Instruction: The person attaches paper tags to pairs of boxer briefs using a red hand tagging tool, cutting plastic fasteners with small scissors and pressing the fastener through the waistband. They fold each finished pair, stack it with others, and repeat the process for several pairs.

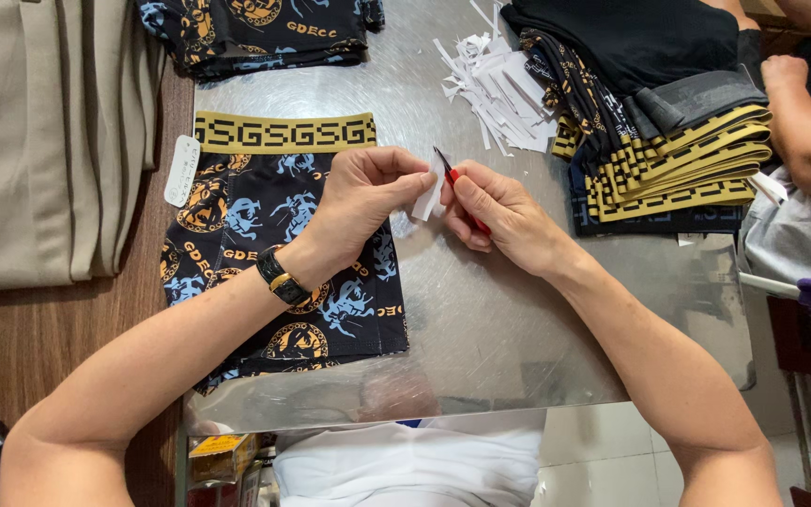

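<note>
My left hand (pixel 363 202) angles toward two o'clock, fingertips pinched together. My right hand (pixel 499 216) points toward ten o'clock, fingers curled closed. Both forearms stretch up from six, converging, hands nearly touching.

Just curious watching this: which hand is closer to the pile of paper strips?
Right. The right hand, gripping a small red tool, sits just below the paper strips. The left hand, pinching a white tag, is further left, over the printed shorts.
</note>
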The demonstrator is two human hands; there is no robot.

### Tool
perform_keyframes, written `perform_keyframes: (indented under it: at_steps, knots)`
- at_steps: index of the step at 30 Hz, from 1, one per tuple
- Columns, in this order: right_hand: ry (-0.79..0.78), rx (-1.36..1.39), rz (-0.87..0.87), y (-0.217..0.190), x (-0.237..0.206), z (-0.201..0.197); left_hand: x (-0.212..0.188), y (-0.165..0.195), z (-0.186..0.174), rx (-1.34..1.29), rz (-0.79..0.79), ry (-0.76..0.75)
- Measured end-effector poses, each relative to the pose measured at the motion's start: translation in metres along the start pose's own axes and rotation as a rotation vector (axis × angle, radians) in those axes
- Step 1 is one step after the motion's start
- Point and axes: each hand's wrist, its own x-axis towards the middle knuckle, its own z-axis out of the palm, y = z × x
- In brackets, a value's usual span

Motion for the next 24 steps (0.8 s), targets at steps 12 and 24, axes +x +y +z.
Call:
perform_keyframes:
  at_steps: [12, 24]
  knots:
    - [0.194, 0.213, 0.091, -0.019, 0.020, -0.006, -0.001, -0.002, 0.004, -0.058, 0.149, 0.209]
    - [0.336, 0.026, -0.124, -0.001, 0.002, -0.010, -0.010, 0.003, 0.017, 0.174, 0.082, -0.076]
